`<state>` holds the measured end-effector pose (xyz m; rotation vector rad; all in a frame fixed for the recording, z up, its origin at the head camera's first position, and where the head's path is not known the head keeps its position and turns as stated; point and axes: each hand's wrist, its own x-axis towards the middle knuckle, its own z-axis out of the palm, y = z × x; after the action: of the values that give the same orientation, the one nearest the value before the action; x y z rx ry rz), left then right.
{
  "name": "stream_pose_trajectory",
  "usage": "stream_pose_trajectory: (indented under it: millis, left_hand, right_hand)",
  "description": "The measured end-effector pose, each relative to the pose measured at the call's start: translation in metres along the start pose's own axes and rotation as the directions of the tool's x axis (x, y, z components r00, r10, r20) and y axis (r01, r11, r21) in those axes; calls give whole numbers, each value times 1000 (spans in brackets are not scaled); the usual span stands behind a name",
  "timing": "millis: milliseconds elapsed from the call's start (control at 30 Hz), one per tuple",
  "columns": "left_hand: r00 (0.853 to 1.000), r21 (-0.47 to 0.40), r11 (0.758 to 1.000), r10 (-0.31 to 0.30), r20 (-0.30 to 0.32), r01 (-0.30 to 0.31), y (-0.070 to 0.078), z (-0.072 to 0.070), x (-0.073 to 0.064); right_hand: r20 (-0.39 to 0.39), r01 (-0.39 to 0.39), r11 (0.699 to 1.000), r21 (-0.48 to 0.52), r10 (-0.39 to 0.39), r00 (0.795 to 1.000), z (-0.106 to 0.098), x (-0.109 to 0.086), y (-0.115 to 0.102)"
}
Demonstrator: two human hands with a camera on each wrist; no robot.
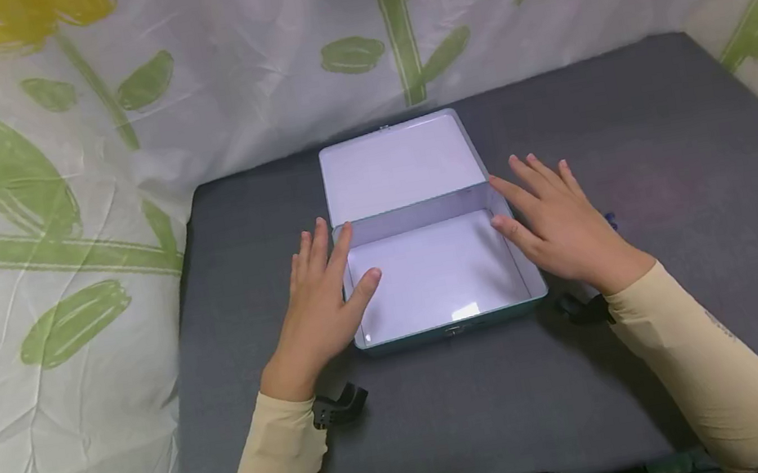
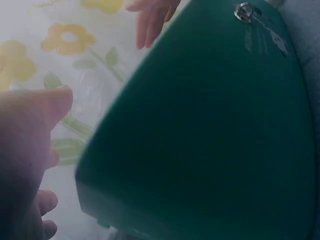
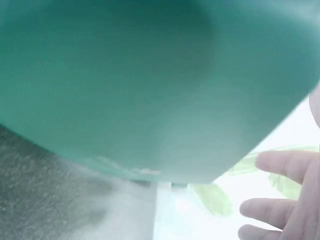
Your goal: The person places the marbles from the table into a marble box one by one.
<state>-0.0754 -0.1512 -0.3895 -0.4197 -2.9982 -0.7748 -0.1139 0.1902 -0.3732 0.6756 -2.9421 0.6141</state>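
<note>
A green box (image 1: 430, 278) with a white inside lies on the table, its hinged lid (image 1: 401, 167) tipped back away from the person. My left hand (image 1: 323, 303) is at the box's left side, fingers straight and thumb spread over the rim. On the opposite side, my right hand (image 1: 556, 229) has its fingers extended, with thumb and index at the right rim. The left wrist view shows the green outer wall (image 2: 200, 125) with a metal clasp (image 2: 243, 12) close by. In the right wrist view, the green wall (image 3: 150, 100) fills most of the picture beside the fingers (image 3: 280, 167).
Grey cloth covers the table (image 1: 666, 356). Behind and to the left hangs a white sheet (image 1: 247, 59) with painted flowers and leaves. A small blue thing (image 1: 610, 220) shows past the right wrist. A black strap mount (image 1: 339, 406) sits on the left wrist.
</note>
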Motion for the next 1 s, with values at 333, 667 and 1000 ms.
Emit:
stream_pose_trajectory:
  millis: [333, 667, 1000]
  left_hand:
    - [998, -65, 996, -60, -2, 59, -16, 15, -2]
    - [991, -241, 962, -126, 37, 131, -26, 25, -5]
    - [973, -445, 866, -213, 88, 230, -34, 34, -8]
  right_hand:
    - [-28, -69, 996, 48, 71, 997, 3, -12, 19]
    - [-16, -146, 987, 73, 147, 989, 5, -18, 39]
    - [-43, -170, 985, 13, 170, 984, 7, -21, 58]
